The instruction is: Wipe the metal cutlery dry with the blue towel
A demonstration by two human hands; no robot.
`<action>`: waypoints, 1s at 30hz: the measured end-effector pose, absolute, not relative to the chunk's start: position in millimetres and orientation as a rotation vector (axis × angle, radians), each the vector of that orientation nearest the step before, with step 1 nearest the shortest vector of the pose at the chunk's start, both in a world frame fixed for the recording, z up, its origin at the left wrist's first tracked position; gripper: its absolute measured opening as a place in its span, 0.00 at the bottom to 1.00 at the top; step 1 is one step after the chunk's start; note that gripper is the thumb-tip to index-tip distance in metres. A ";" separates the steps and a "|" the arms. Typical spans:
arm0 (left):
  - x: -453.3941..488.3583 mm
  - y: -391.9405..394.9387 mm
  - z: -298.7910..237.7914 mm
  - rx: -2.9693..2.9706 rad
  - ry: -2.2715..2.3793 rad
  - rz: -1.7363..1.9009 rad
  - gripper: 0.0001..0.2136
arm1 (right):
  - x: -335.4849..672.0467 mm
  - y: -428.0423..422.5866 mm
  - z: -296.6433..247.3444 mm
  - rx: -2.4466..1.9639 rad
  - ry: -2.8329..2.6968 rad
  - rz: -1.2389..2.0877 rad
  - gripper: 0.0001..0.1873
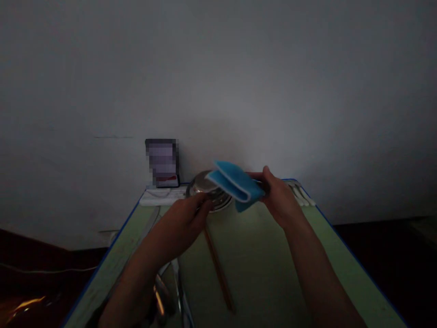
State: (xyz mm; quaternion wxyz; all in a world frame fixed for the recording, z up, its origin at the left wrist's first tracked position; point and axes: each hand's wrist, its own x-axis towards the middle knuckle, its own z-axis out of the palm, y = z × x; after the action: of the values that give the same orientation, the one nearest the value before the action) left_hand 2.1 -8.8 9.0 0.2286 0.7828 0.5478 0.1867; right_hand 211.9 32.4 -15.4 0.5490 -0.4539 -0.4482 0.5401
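My right hand (278, 198) is closed on a folded blue cloth (235, 182) with pale edges, held up over the far part of the table. My left hand (189, 218) has its thumb and fingers closed at the near left rim of a shiny metal bowl (205, 182). The bowl appears to rest on other round metalware, though the cloth and my fingers cover part of it. Below my left hand a pair of brown chopsticks (218, 269) lies lengthwise on the table.
The pale green table (266, 264) has a blue edge and meets a grey wall. A dark-framed tablet-like device (162, 161) stands at the back left beside a white strip (157, 198). White-handled utensils (302, 193) lie at the back right. Metal tools (179, 287) lie near my left forearm.
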 end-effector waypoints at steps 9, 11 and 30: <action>6.5 -6.6 10.1 2.125 1.435 0.579 0.13 | 197.1 32.2 -27.4 -1.234 -1.269 0.996 0.24; 7.8 -8.3 11.0 2.113 1.420 0.591 0.13 | 194.4 32.6 -29.9 -1.257 -1.247 0.982 0.31; 16.4 -12.1 7.2 2.109 1.484 0.590 0.12 | 187.9 37.5 -34.4 -1.409 -1.434 0.764 0.25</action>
State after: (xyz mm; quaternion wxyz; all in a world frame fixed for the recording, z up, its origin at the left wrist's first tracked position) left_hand 16.4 -12.1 7.2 0.2457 0.7728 0.5437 0.2160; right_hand 187.9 37.5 -34.4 0.4756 -0.5763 -0.5866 0.3125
